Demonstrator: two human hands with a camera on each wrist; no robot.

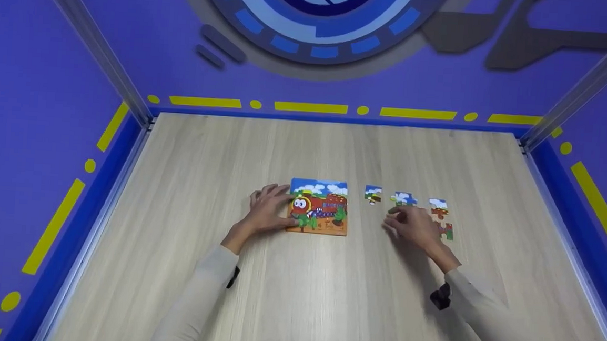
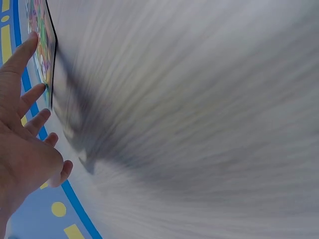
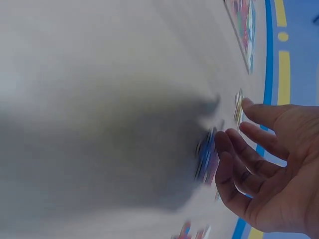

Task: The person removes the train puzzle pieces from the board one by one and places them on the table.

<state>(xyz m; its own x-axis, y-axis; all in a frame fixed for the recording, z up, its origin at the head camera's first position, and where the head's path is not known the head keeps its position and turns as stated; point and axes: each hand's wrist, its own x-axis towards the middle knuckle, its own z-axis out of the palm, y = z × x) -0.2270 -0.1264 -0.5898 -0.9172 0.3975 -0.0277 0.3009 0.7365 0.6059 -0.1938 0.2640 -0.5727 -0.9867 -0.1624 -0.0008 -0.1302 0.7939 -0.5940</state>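
A square puzzle board shows a smiling red train under a blue sky with clouds. My left hand lies at its left side, fingers spread, with the thumb and a fingertip touching the edge. To the right, my right hand hovers above the table with loosely bent fingers. Thumb and index finger are apart in the right wrist view, and nothing shows between them. Around that hand lie loose jigsaw pieces: a sky-and-green piece, a cloud piece, a cloud-and-red piece, and a red-and-green piece partly covered by the hand.
The pale wood-grain table reaches back to a blue panel wall with yellow dashes. Similar panels stand at the left and right, joined by metal corner posts. A dark strap piece sits at the right wrist.
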